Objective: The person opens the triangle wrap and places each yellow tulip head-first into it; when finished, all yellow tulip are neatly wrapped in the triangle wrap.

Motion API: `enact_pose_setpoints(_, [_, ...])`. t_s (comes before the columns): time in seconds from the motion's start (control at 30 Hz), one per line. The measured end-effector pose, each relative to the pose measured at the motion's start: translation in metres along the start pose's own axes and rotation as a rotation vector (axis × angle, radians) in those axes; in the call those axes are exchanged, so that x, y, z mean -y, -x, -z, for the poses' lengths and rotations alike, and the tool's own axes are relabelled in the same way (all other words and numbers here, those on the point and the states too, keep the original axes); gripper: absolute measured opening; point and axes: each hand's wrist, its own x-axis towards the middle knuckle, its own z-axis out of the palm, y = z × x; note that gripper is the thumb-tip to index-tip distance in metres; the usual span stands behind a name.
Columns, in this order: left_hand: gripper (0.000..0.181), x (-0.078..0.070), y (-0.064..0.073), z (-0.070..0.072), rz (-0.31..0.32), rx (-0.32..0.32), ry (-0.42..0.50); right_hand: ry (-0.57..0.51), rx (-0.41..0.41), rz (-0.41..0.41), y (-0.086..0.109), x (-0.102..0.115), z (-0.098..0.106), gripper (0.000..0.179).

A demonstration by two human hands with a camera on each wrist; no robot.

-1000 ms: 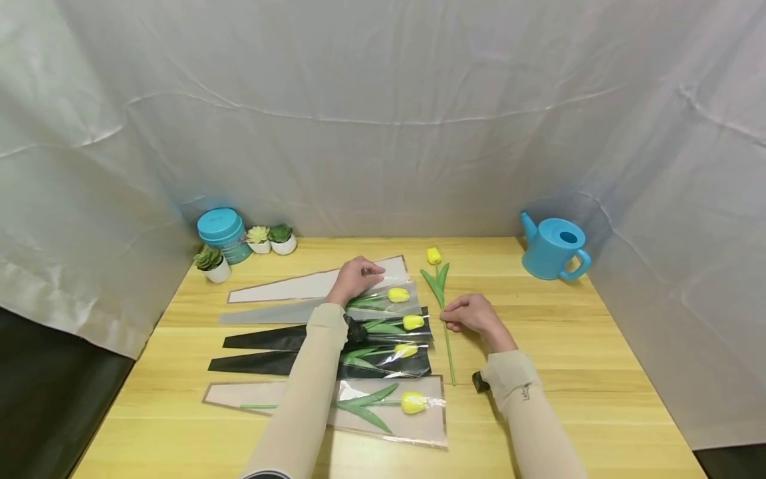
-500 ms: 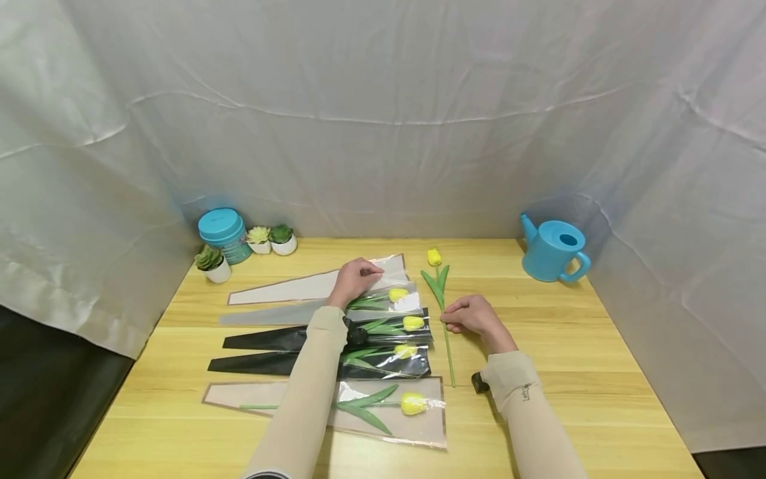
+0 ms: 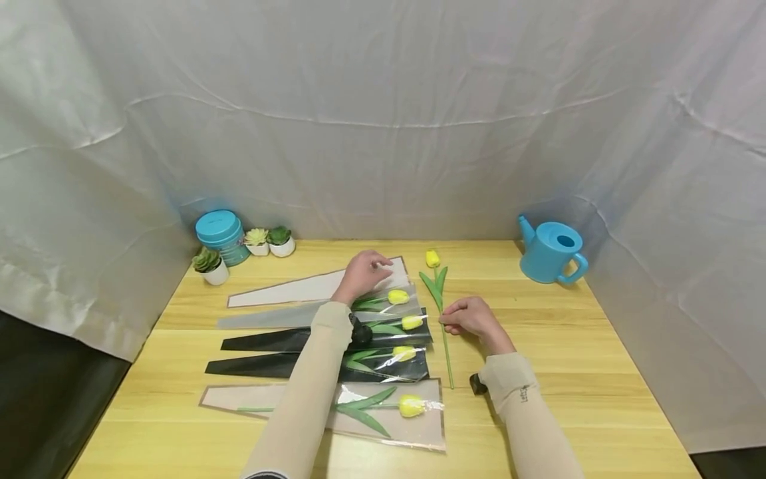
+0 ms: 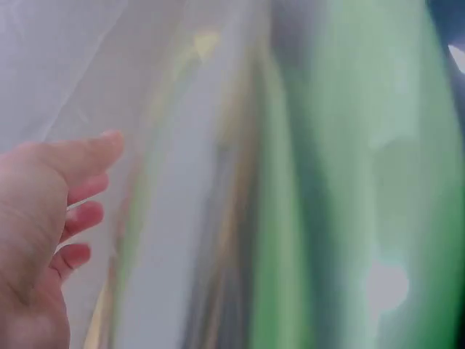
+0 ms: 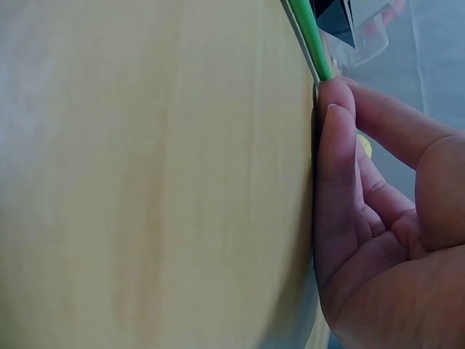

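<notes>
A single yellow tulip (image 3: pixel 439 287) lies lengthwise on the table, its bloom toward the back. My right hand (image 3: pixel 475 319) pinches its green stem (image 5: pixel 309 36) between thumb and fingertips, as the right wrist view shows too. My left hand (image 3: pixel 364 274) is over the wide end of the farthest flower sleeve (image 3: pixel 299 286), white with a brown border. In the left wrist view its thumb (image 4: pixel 91 151) and fingers are apart, loosely bent, with nothing visible between them. Whether the fingertips touch the sleeve I cannot tell.
Nearer me lie a grey sleeve (image 3: pixel 257 317), two black sleeves (image 3: pixel 254 364) and a pale pink sleeve (image 3: pixel 419 432), each with a yellow tulip. A blue watering can (image 3: pixel 547 256) stands back right. Back left are a blue canister (image 3: pixel 221 236) and small potted succulents (image 3: pixel 211 266).
My left hand has shifted slightly right and its fingertips, earlier close together, have spread apart. The right hand keeps its pinch on the tulip stem in the same place.
</notes>
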Motion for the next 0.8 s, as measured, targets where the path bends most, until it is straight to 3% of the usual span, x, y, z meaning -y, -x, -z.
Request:
enact_pose_setpoints(0.1, [0.031, -0.005, -0.007, -0.007, 0.029, 0.029, 0.033, -0.003, -0.011, 0.006, 0.0, 0.0, 0.0, 0.019])
enact_pose_setpoints(0.27, [0.038, -0.003, -0.005, -0.017, 0.122, 0.067, 0.012, -0.022, -0.005, 0.01, 0.0, -0.001, 0.0, 0.02])
enact_pose_setpoints(0.63, [0.021, 0.005, 0.001, -0.022, 0.11, -0.044, 0.127, -0.021, -0.018, 0.0, 0.0, -0.002, -0.001, 0.018])
enact_pose_setpoints(0.8, [0.02, 0.006, 0.003, -0.02, 0.113, -0.06, 0.196, -0.031, -0.013, -0.004, 0.0, -0.001, -0.001, 0.018])
